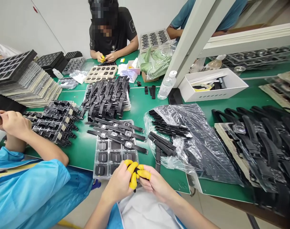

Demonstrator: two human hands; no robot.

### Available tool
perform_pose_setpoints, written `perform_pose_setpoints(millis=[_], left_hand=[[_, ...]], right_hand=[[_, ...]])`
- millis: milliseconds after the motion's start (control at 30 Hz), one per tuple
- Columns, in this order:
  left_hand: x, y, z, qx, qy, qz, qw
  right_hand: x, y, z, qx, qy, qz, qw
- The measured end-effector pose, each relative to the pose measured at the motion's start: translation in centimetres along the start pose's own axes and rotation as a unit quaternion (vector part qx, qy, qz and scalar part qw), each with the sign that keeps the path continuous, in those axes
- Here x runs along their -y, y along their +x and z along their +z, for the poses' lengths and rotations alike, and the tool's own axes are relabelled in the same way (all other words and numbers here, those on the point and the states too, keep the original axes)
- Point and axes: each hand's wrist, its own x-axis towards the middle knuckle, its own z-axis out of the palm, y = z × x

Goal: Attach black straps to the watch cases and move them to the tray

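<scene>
Fingertips in yellow cots (133, 182) were pinched together: L hand (120, 178) & R hand (157, 183) both closed on a sm. blk piece (136, 170), mostly hidden, so exact type n/a. It was held up in front of the wearer's lap, just off the near edge of the green table (85, 154). Just beyond L hand sat a clear compartment tray (108, 159) w/ blk square units (102, 157) in its near rows; several strapped watches (121, 133) lay across its far end. R of that: loose blk straps (162, 144) by a clear plastic bag (202, 140) w/ more straps inside. Farther back, a stack of trays w/ watches (108, 95), a water bottle (167, 87) & an open white box (211, 93). Co-worker in blue sleeve (44, 181) sat L; another in blk shirt (122, 30) worked opp.
</scene>
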Motion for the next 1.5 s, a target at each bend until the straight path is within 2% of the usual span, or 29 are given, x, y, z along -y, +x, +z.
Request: perform_pose_setpoints(millis=[100, 200, 267, 333, 367, 433, 500, 600, 667, 767, 833, 900, 1033, 1200, 1300, 1400, 1433, 1500], left_hand=[[-0.1, 0.0, -0.2, 0.012, 0.013, -0.005, 1.0], [0.0, 0.0, -0.4, 0.009, -0.033, 0.008, 0.999], [0.2, -0.2, -0.5, 0.003, -0.062, 0.012, 0.998], [0.6, -0.5, -0.6, 0.001, -0.073, 0.004, 0.997], [0.8, -0.7, -0.8, 0.003, -0.073, -0.004, 0.997], [1.4, -0.9, -1.6, 0.009, -0.071, -0.023, 0.997], [2.2, -1.1, -2.9, 0.015, -0.062, -0.049, 0.997], [3.7, -1.4, -5.4, 0.018, -0.025, -0.097, 0.995], [4.9, -1.6, -6.9, 0.017, 0.027, -0.1, 0.994], [6.7, -1.5, -8.6, 0.026, 0.11, -0.084, 0.99], [7.9, -1.0, -9.4, 0.036, 0.141, -0.097, 0.985], [9.1, 0.0, -10.0, 0.052, 0.145, -0.108, 0.982], [11.6, 2.6, -10.2, 0.086, 0.146, -0.091, 0.981], [13.9, 4.7, -8.8, 0.048, 0.178, -0.07, 0.98], [14.1, 4.2, -8.3, 0.009, 0.191, -0.079, 0.978], [13.6, 2.4, -8.3, -0.015, 0.23, -0.103, 0.968], [13.3, 1.8, -8.4, -0.004, 0.241, -0.111, 0.964], [12.5, 0.7, -8.6, 0.037, 0.257, -0.12, 0.958]], right_hand=[[-0.1, 0.1, 0.0, -0.003, -0.01, 0.008, 1.0], [-0.5, 0.2, -0.1, 0.002, -0.025, 0.0, 1.0], [-0.6, 0.2, -0.3, 0.011, -0.059, -0.028, 0.998], [-0.5, 0.2, -0.6, 0.002, -0.137, -0.092, 0.986], [-0.3, 0.2, -0.7, -0.009, -0.195, -0.133, 0.972], [0.4, 0.1, -1.1, -0.023, -0.327, -0.193, 0.925], [1.2, -0.1, -1.4, -0.014, -0.431, -0.2, 0.88], [2.4, -0.2, -1.9, -0.001, -0.506, -0.189, 0.842], [2.8, 0.1, -2.1, -0.017, -0.544, -0.212, 0.812], [3.1, 1.1, -1.8, -0.055, -0.629, -0.237, 0.738], [3.2, 2.1, -1.3, -0.076, -0.686, -0.235, 0.685], [3.4, 3.3, -0.6, -0.099, -0.725, -0.228, 0.642], [4.3, 5.5, 0.5, -0.131, -0.781, -0.185, 0.582], [4.7, 6.1, 0.6, -0.161, -0.809, -0.169, 0.539], [4.7, 4.8, -1.0, -0.189, -0.795, -0.198, 0.541], [5.5, 2.5, -4.6, -0.265, -0.751, -0.251, 0.551], [6.0, 1.8, -6.1, -0.299, -0.741, -0.257, 0.544], [7.0, 0.6, -9.2, -0.358, -0.745, -0.247, 0.506]])
